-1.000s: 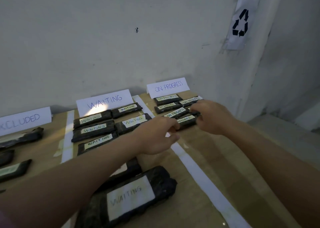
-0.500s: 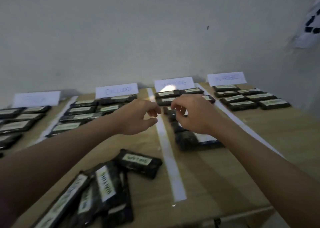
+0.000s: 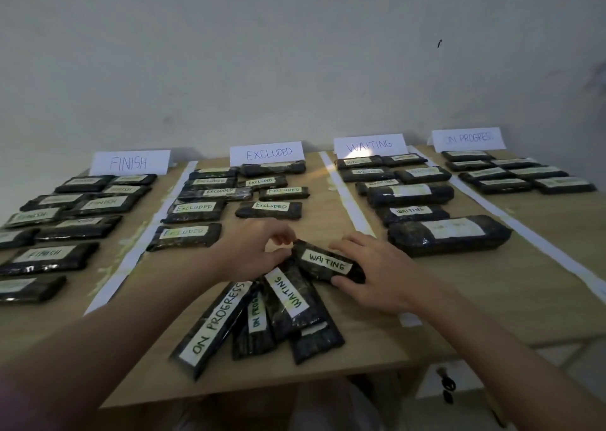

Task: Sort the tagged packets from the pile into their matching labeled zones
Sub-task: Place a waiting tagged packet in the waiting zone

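A small pile of black packets with white tags lies at the table's front middle. On top of it sits a packet tagged WAITING (image 3: 328, 261), lying slantwise. My left hand (image 3: 259, 250) pinches its left end with curled fingers. My right hand (image 3: 377, 273) grips its right end, thumb on the near side and fingers over the far side. Under it lie a second WAITING packet (image 3: 288, 296), a long ON PROGRESS packet (image 3: 210, 325) and a smaller ON PROGRESS packet (image 3: 255, 325). The WAITING sign (image 3: 370, 144) stands at the back, right of centre.
Signs along the wall mark FINISH (image 3: 130, 162), EXCLUDED (image 3: 266, 153) and ON PROGRESS (image 3: 468, 139) zones, split by white tape strips (image 3: 347, 201). Rows of packets fill each zone. A large WAITING packet (image 3: 449, 233) lies just right of my hands. The table's front edge (image 3: 262, 394) is close.
The view swung left and down from the ON PROGRESS zone. Both hands drew back from the far right to the front pile and took hold of a WAITING packet.
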A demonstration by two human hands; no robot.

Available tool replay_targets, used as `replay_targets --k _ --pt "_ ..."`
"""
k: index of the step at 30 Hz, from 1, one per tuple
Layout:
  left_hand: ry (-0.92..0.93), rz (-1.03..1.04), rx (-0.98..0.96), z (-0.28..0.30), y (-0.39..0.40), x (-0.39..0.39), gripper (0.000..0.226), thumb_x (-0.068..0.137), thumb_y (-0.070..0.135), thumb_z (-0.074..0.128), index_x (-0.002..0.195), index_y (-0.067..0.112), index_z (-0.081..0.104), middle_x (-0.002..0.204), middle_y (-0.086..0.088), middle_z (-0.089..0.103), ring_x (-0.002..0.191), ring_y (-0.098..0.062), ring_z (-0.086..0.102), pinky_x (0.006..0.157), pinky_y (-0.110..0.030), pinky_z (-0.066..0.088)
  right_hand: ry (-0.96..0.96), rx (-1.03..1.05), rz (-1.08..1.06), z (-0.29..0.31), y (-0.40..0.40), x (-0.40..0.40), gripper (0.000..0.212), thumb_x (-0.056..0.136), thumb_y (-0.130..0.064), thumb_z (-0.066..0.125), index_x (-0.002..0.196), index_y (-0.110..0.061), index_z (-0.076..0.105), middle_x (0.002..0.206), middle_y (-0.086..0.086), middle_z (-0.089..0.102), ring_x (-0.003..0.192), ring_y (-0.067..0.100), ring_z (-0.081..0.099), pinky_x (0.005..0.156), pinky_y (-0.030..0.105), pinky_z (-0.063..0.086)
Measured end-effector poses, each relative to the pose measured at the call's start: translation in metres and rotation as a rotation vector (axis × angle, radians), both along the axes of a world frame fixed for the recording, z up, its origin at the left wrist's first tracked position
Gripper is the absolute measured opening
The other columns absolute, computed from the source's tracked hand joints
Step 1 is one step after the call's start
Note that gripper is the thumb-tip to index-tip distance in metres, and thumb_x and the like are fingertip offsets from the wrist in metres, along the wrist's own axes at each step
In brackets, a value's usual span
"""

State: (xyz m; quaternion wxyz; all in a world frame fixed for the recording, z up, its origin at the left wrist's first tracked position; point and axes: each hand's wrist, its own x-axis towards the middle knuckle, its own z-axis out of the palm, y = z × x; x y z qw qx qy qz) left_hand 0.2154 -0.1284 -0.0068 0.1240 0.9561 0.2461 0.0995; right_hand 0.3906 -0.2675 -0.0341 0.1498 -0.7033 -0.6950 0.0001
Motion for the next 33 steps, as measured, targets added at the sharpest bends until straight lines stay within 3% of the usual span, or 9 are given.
replay_targets --k 2,6,9,13,18,20,25,29,33 --pt "-0.046 0.046 -0.041 -0.003 0.001 0.002 0.026 0.091 0.028 0.054 0.114 0.018 0.060 0.112 0.003 0.064 0.103 -0.009 0.058 0.081 -0.025 0.044 -0.043 -0.042 -0.025 0.001 0.003 -0.002 0.055 0.086 -0.053 0.049 0.132 -0.024 0.041 0.125 -0.005 0.048 0.114 0.014 0.045 0.091 0.034 0.043" --pt "-0.105 0.153 -0.204 -0.004 0.000 0.008 0.033 0.092 0.032 0.052 0.122 0.017 0.055 0.110 0.003 0.063 0.103 -0.013 0.058 0.094 -0.035 0.047 -0.085 -0.041 -0.019 0.010 0.010 -0.003 0.049 0.083 -0.049 0.056 0.124 -0.024 0.048 0.114 -0.005 0.049 0.106 0.014 0.046 0.086 0.031 0.044" --pt "-0.218 0.239 -0.347 -0.005 0.000 0.012 0.041 0.090 0.036 0.054 0.126 0.017 0.049 0.110 0.005 0.058 0.097 -0.014 0.059 0.088 -0.032 0.047 -0.114 0.148 -0.024 0.008 0.013 -0.001 0.053 0.081 -0.037 0.065 0.127 -0.019 0.047 0.123 -0.002 0.047 0.109 0.016 0.047 0.087 0.029 0.043" --pt "-0.383 0.279 -0.479 -0.005 0.002 0.014 0.038 0.088 0.029 0.059 0.123 0.016 0.050 0.114 0.001 0.059 0.084 -0.013 0.058 0.074 -0.028 0.046 -0.062 0.400 -0.016 -0.002 0.020 0.003 0.054 0.072 -0.022 0.076 0.120 -0.009 0.054 0.117 0.006 0.055 0.102 0.023 0.057 0.076 0.031 0.051" --pt "-0.501 0.208 -0.584 0.000 -0.002 0.017 0.010 0.091 0.018 0.056 0.100 0.023 0.057 0.100 0.003 0.065 0.084 -0.007 0.058 0.067 -0.020 0.044 -0.077 0.498 -0.033 -0.006 0.026 0.005 0.055 0.074 -0.018 0.072 0.123 -0.008 0.050 0.120 0.008 0.053 0.107 0.023 0.055 0.090 0.039 0.048" --pt "-0.547 0.187 -0.637 0.002 -0.005 0.022 0.014 0.091 0.014 0.056 0.092 0.029 0.056 0.096 0.006 0.064 0.087 -0.008 0.059 0.069 -0.023 0.048 -0.100 0.493 -0.073 -0.005 0.027 0.007 0.056 0.074 -0.022 0.069 0.125 -0.011 0.048 0.119 0.007 0.052 0.107 0.023 0.054 0.095 0.042 0.045" --pt "-0.527 0.136 -0.651 0.005 -0.012 0.035 0.014 0.090 0.013 0.057 0.092 0.027 0.058 0.098 -0.001 0.066 0.087 -0.013 0.061 0.073 -0.026 0.051 -0.101 0.501 -0.118 -0.003 0.028 0.013 0.055 0.073 -0.029 0.071 0.121 -0.012 0.051 0.114 0.009 0.055 0.101 0.025 0.058 0.090 0.044 0.046" --pt "-0.465 0.126 -0.585 0.006 -0.009 0.033 0.011 0.088 0.016 0.060 0.097 0.022 0.059 0.097 -0.001 0.066 0.085 -0.012 0.062 0.067 -0.018 0.047 -0.111 0.506 -0.110 -0.004 0.029 0.015 0.057 0.069 -0.029 0.076 0.118 -0.013 0.052 0.112 0.008 0.057 0.098 0.024 0.059 0.085 0.041 0.050" --pt "-0.362 0.139 -0.487 0.008 0.004 0.020 0.018 0.086 0.024 0.063 0.101 0.014 0.062 0.096 -0.003 0.068 0.089 -0.015 0.065 0.080 -0.028 0.052 -0.149 0.492 -0.086 -0.003 0.040 0.014 0.062 0.062 -0.031 0.082 0.114 -0.014 0.054 0.106 0.006 0.060 0.093 0.024 0.062 0.082 0.041 0.050"
